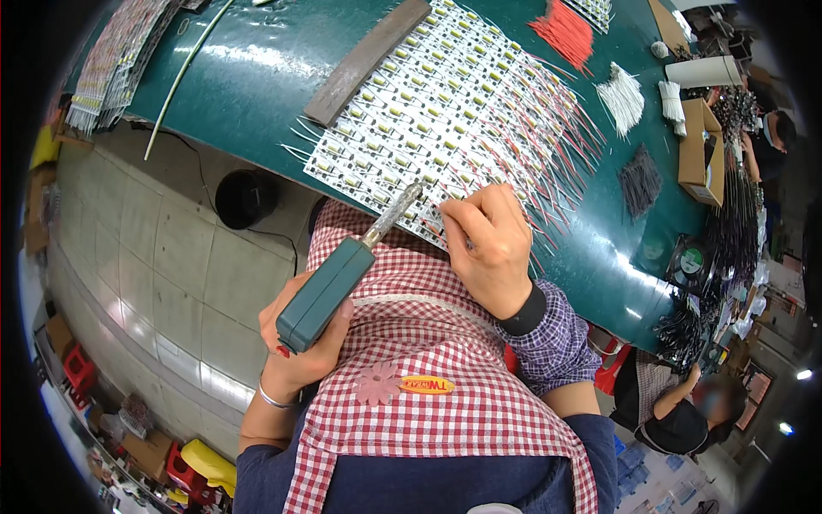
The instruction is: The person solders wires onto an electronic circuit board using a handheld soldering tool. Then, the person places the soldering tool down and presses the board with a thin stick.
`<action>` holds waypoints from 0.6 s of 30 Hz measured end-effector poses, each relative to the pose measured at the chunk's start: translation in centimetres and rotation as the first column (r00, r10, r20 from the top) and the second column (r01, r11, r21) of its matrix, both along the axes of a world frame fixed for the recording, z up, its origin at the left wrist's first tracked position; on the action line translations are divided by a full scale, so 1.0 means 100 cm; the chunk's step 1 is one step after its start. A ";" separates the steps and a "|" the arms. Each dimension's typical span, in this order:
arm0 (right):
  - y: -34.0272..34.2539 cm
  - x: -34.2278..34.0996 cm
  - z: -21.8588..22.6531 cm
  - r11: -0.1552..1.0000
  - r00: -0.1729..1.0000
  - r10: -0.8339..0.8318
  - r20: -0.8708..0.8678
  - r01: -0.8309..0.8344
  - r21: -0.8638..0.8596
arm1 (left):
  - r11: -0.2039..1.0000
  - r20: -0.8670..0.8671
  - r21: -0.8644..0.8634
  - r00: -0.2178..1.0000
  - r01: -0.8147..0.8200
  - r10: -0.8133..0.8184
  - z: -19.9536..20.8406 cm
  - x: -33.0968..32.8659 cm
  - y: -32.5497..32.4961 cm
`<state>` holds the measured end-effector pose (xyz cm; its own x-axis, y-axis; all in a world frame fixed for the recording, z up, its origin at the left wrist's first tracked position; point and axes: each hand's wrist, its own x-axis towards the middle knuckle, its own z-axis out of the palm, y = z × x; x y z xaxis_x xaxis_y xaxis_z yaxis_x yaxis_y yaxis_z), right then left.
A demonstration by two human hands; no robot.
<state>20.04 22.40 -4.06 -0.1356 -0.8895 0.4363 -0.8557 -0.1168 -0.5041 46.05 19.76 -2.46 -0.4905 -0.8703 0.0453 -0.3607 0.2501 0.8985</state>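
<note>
The left hand has its fingers clamped around the green handle of a soldering iron, whose tip reaches the LED strip panel on the green counter. Just right of the tip, the right hand presses pinched fingers on the panel's near edge, by the red wires.

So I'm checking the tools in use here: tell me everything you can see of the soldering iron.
The soldering iron has a thick teal handle, plastic by the look of it, with a squared butt end and a slim silvery metal shaft. The left hand grips the handle low, near the butt. It points up and to the right over a red checked apron, and its tip sits at the near edge of the sheet of small circuit boards on the green table, close to the right hand. No cord can be made out.
</note>
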 end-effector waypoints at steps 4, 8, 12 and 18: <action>0.002 0.000 -0.006 0.999 1.000 0.012 0.007 -0.012 0.033 | 0.998 0.007 -0.055 1.000 0.019 -0.019 0.000 0.000 -0.001; 0.001 0.001 -0.008 0.999 1.000 -0.008 -0.022 0.009 0.049 | 0.998 0.069 -0.046 0.997 0.044 -0.041 0.000 -0.001 -0.002; 0.001 0.002 -0.009 0.999 0.999 -0.009 -0.038 0.010 0.045 | 0.999 0.048 -0.023 0.998 0.030 -0.029 -0.001 -0.004 -0.001; 0.001 0.003 -0.011 0.999 0.998 -0.007 -0.068 0.010 0.049 | 1.000 0.064 -0.020 0.998 0.025 -0.023 -0.001 -0.005 -0.002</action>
